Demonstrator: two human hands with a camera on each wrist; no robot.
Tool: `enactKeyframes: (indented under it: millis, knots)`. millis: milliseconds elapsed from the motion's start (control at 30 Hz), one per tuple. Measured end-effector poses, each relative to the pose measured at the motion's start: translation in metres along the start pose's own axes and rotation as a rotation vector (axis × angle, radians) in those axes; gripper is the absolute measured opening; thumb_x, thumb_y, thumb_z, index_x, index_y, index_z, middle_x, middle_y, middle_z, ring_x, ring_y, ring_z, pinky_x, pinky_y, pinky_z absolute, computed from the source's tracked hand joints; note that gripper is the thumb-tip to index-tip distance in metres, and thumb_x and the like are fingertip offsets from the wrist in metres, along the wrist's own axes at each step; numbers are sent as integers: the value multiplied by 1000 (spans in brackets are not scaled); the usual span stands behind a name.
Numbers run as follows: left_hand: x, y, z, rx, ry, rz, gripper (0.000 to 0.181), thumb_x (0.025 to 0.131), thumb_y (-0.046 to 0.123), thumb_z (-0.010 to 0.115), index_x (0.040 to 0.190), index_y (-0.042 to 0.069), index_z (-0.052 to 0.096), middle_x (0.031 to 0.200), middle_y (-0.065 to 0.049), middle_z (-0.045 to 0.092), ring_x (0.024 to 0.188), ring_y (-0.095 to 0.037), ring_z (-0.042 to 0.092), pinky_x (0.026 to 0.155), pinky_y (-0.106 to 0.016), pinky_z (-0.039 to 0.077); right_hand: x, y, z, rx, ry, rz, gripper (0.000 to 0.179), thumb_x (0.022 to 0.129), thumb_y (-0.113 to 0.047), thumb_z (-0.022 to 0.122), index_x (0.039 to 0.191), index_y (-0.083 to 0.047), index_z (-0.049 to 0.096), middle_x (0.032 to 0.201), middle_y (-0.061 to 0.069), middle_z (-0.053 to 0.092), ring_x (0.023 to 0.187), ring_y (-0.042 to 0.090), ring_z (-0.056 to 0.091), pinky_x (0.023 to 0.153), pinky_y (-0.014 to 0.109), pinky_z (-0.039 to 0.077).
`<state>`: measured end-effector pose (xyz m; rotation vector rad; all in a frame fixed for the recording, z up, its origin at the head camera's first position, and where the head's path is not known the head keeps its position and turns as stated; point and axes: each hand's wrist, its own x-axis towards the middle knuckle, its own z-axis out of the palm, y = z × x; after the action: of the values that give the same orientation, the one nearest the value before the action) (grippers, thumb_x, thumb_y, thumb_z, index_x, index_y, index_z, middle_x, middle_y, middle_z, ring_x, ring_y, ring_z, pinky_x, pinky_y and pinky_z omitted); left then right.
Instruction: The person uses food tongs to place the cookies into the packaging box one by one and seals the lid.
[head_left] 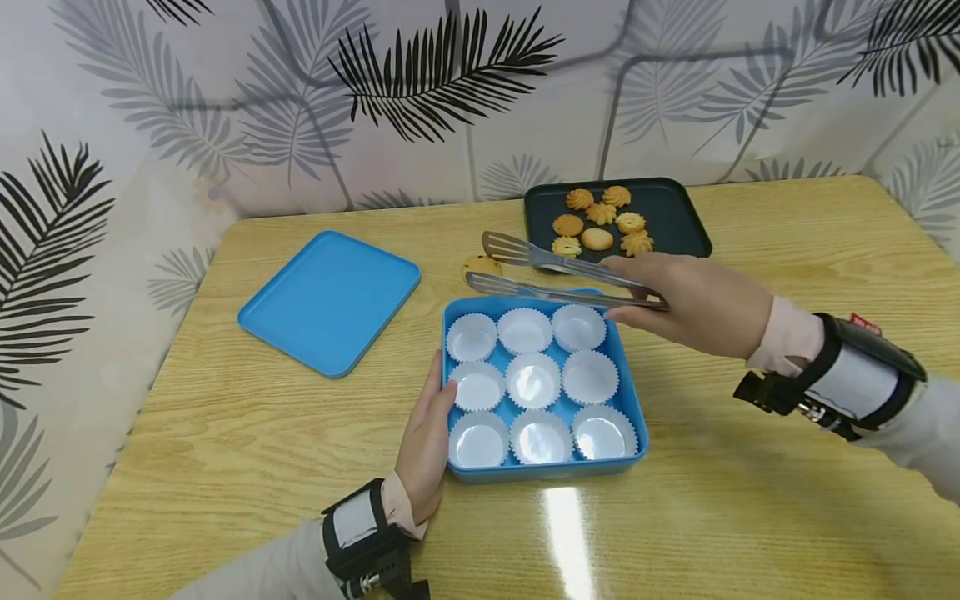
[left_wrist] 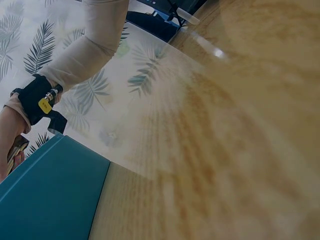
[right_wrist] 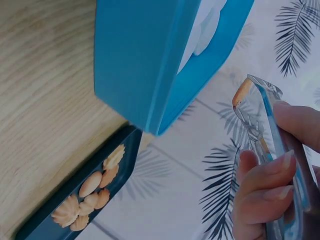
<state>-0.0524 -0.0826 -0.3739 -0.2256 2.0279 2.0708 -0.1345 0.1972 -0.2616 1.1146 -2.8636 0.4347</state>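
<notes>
The wooden table (head_left: 225, 417) bears a blue box (head_left: 540, 475), its blue lid (head_left: 330, 304) to the left and a black tray (head_left: 678, 237) of cookies (head_left: 597, 239) beyond. The left hand (head_left: 427, 446) lies along the box's left wall, fingers nearly straight; pushing unevenly, it could skew the box. The right hand (head_left: 701, 308) pinches the tongs (head_left: 573, 265), fingers curled. Nine white cups (head_left: 533, 381) stand in the box, and a brush from the tongs could tip them. One cookie (head_left: 480, 265) hangs between the tong tips, beyond the far rim; a looser pinch might drop it.
</notes>
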Motion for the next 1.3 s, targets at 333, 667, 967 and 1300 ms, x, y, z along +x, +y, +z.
enactKeyframes:
  millis: [333,667,967,1300]
  knots:
    - [0,-1,1,-5,0,0,56,106,27,28,157,17,7,164,1,3,150,-19,-2,121,-47,0,-8,-16,9,1,-34,-65,47,87,-21,73,126,1,61,78,-1,55,59,4,45,50,19,41]
    - [1,1,-1,-15,-8,8,56,106,26,27,157,15,7,164,0,3,150,-19,-2,121,-46,1,-5,-20,21,-12,-80,-58,50,87,-23,73,128,2,60,79,0,55,55,2,45,47,18,39]
    - [0,3,-1,-16,-6,-5,56,106,26,28,157,16,7,164,0,3,150,-20,-3,121,-47,0,0,-20,27,-26,-100,-59,50,88,-22,72,129,2,58,88,8,62,53,4,46,45,18,39]
    - [0,3,0,-16,0,-12,56,106,26,28,157,17,8,164,1,4,150,-19,-2,121,-47,1,5,-18,30,-23,-149,-27,49,89,-22,71,130,1,58,87,7,62,51,5,46,44,19,39]
